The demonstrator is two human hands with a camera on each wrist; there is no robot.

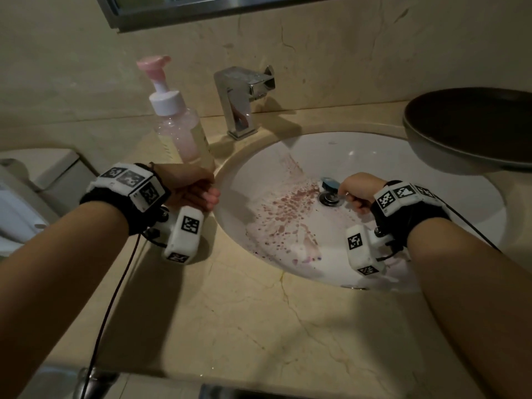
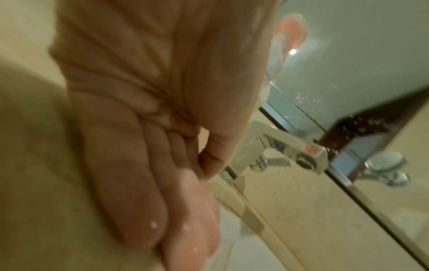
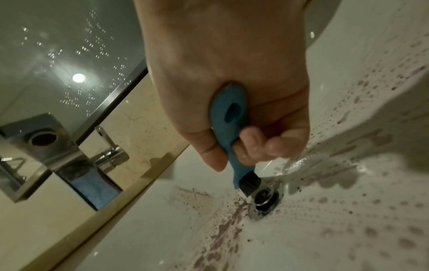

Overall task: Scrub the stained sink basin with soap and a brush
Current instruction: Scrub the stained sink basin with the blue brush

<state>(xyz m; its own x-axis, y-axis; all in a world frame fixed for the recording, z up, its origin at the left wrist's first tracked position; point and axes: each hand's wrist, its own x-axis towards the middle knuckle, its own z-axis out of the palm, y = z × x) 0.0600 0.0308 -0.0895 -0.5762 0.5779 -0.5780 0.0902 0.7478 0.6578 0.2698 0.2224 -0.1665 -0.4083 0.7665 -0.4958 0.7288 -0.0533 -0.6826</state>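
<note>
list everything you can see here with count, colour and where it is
sink basin: one, white, set in the counter, spattered with reddish-purple stains
drain: one, chrome, at the basin's bottom
brush: one, blue handle, dark bristles touching the drain's edge
soap bottle: one, clear with pink liquid, white and pink pump, on the counter left of the faucet
faucet: one, chrome, behind the basin
counter: one, beige marble
bowl: one, dark, on the counter at right
mirror: one, metal-framed, on the wall above
toilet: one, white, far left
left hand: one, resting on the basin's left rim, holding nothing
right hand: one, gripping the brush
wrist trackers: two, white with black markers
</note>
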